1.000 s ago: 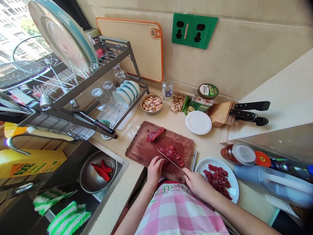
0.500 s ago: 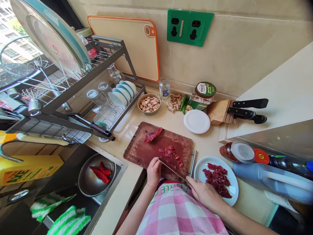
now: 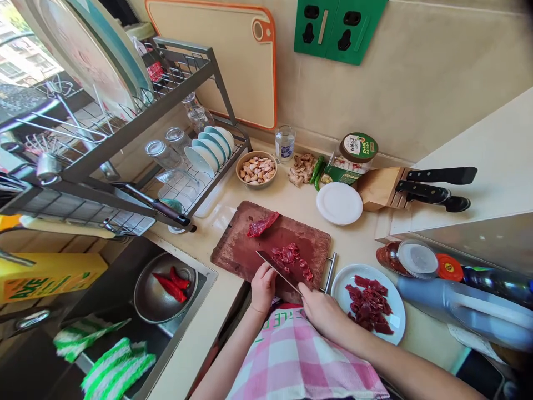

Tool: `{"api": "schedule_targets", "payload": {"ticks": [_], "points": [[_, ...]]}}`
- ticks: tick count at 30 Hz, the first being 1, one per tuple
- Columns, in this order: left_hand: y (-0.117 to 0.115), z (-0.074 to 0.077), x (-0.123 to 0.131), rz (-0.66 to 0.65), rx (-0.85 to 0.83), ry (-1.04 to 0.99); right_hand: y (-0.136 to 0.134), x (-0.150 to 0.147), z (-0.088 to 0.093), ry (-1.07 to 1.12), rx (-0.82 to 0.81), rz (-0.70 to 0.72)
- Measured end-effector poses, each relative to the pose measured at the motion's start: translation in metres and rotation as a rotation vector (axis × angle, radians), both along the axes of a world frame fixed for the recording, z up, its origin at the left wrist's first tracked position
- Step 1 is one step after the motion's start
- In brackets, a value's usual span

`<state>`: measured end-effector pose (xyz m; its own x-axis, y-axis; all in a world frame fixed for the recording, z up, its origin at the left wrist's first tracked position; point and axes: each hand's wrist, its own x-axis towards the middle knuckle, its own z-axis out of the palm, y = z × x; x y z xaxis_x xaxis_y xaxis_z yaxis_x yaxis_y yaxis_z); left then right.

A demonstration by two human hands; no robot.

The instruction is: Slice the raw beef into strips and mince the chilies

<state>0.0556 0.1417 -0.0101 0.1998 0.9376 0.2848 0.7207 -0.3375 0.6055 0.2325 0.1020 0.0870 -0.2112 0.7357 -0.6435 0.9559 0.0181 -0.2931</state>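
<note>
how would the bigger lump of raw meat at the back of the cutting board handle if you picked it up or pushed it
The bigger lump of raw meat looks moist, so it would probably feel slippery. No bone shows, so it would likely sag somewhat. Its long, uneven shape suggests sliding on the cutting board rather than rolling.

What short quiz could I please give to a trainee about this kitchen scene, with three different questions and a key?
1. Which hand holds the knife over the cutting board?
2. True or false: the two red chilies lie on the cutting board.
3. Fill in: the garlic cloves are in a round ____.

Key:
1. The right hand.
2. False; they lie in the metal pan.
3. Bowl.
</note>
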Motion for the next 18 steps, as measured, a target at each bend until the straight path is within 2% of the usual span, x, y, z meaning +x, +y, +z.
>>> {"api": "schedule_targets", "payload": {"ticks": [3, 8, 10, 15, 18], "points": [[0.001, 0.003, 0.000, -0.009, -0.043, -0.018, 0.006, -0.002, -0.001, 0.042, 0.019, -0.008], [0.003, 0.004, 0.000, -0.023, -0.043, -0.066, -0.021, 0.029, -0.001, 0.072, -0.042, -0.011], [0.004, 0.005, 0.000, -0.030, -0.048, -0.069, -0.026, 0.031, -0.002, 0.052, -0.059, -0.015], [0.004, 0.009, -0.001, -0.060, -0.086, -0.062, -0.005, 0.013, 0.001, 0.106, 0.009, -0.071], [0.000, 0.013, -0.006, -0.128, -0.077, 0.011, 0.001, 0.014, 0.006, 0.194, 0.033, -0.124]]}}
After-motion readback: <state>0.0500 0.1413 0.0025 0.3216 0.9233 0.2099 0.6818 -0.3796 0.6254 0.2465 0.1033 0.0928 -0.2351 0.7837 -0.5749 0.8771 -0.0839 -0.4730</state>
